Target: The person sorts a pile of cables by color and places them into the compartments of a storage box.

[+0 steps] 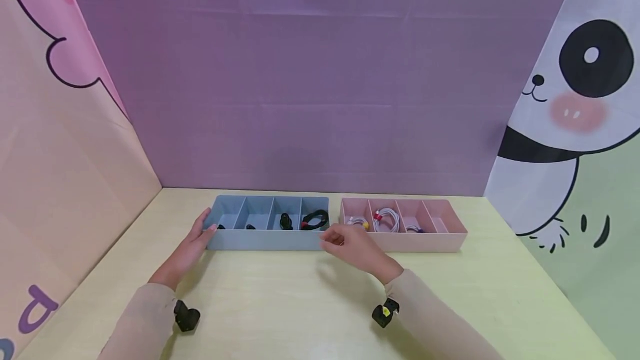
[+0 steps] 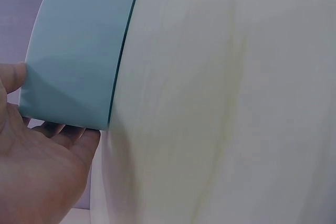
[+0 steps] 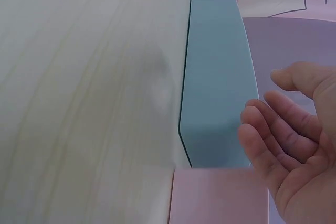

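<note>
A light-blue divided box [image 1: 267,240] stands on the table, seen from its long front side. At its left end my left hand [image 1: 189,246] touches it, with the fingers along the end wall and the thumb at the front corner. My right hand [image 1: 357,249] hovers in front of the box's right end, fingers loosely bent and holding nothing in the right wrist view. In the blue box's rightmost compartment lies a coiled black cable [image 1: 315,219]. A black cable bundle [image 1: 286,221] lies one compartment to the left. Small black items in the other compartments are mostly hidden.
Just right of the blue box stands a pink divided box [image 1: 425,242]. It holds a coiled white cable [image 1: 387,220] and other white cables. Behind both boxes rises a purple cloth wall [image 1: 320,82]. The pale wooden table [image 1: 280,304] extends toward me.
</note>
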Tool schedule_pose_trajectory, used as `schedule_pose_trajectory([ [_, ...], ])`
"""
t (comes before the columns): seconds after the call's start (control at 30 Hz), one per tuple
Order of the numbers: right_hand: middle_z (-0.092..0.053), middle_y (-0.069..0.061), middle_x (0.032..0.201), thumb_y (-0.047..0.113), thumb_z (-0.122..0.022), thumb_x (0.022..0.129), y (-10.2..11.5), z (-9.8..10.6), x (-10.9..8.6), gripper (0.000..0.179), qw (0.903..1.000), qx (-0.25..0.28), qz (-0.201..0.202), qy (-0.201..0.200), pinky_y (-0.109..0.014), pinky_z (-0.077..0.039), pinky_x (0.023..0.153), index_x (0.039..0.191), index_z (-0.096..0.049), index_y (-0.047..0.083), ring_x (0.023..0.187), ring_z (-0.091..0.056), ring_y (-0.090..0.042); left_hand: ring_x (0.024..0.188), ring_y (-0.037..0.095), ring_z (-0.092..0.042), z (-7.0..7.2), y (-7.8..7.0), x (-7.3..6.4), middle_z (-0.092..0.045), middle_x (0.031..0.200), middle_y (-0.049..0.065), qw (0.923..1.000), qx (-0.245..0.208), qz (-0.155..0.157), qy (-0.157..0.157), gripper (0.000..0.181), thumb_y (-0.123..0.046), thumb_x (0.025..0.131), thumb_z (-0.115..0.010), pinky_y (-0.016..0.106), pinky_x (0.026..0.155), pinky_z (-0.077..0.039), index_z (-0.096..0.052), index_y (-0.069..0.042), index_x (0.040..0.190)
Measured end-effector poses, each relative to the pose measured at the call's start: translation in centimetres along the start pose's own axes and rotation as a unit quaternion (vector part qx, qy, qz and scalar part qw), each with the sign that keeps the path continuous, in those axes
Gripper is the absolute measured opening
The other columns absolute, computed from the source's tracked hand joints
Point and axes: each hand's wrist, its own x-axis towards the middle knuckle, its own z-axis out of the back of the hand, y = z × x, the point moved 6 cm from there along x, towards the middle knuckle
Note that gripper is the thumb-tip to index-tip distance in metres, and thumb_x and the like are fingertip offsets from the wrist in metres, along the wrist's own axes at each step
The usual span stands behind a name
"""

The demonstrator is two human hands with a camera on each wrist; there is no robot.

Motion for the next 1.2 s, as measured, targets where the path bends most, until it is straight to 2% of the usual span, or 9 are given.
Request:
schedule_pose_trajectory([
  [0.33, -0.069, 0.008, 0.090, 0.020, -0.071, 0.096, -1.2, 2.2, -1.5, 0.013, 0.9991, -0.018, -0.017, -0.034, -0.028, -0.055, 0.078, 0.105, -0.074, 0.011, 0.083, -0.063, -0.010, 0.147, 0.049, 0.014, -0.1, 0.0, 0.0, 0.016, 0.164, 0.021, 1.0000, 0.000, 0.003, 0.004, 0.076, -0.048, 0.109, -0.031, 0.075, 0.110, 0.002, 0.015, -0.014, 0.159],
  [0.77, -0.070, 0.007, 0.089, 0.014, -0.072, 0.094, -2.4, 3.8, -2.9, 0.012, 0.9985, -0.034, -0.002, -0.042, -0.027, -0.056, 0.078, 0.104, -0.074, 0.008, 0.082, -0.065, -0.010, 0.146, 0.049, 0.014, -0.1, -0.1, 0.0, 0.016, 0.164, 0.021, 1.0000, 0.003, 0.006, 0.003, 0.075, -0.047, 0.109, -0.030, 0.075, 0.109, 0.002, 0.015, -0.015, 0.160],
  [0.9, -0.070, 0.007, 0.090, 0.014, -0.071, 0.094, -3.0, 4.5, -3.6, 0.013, 0.9980, -0.033, -0.014, -0.052, -0.026, -0.056, 0.078, 0.105, -0.074, 0.007, 0.083, -0.065, -0.010, 0.147, 0.049, 0.013, -0.1, 0.0, 0.1, 0.015, 0.164, 0.022, 1.0000, 0.004, 0.000, 0.000, 0.074, -0.043, 0.110, -0.031, 0.075, 0.110, 0.001, 0.015, -0.014, 0.160],
  [1.2, -0.071, 0.006, 0.090, 0.012, -0.073, 0.093, -4.2, 7.0, -5.0, 0.013, 0.9955, -0.044, -0.018, -0.082, -0.028, -0.057, 0.077, 0.104, -0.074, 0.006, 0.083, -0.067, -0.011, 0.146, 0.048, 0.017, -0.1, 0.2, -0.1, 0.020, 0.164, 0.019, 0.9995, 0.012, 0.027, 0.007, 0.082, -0.057, 0.106, -0.030, 0.077, 0.107, 0.004, 0.018, -0.019, 0.159],
])
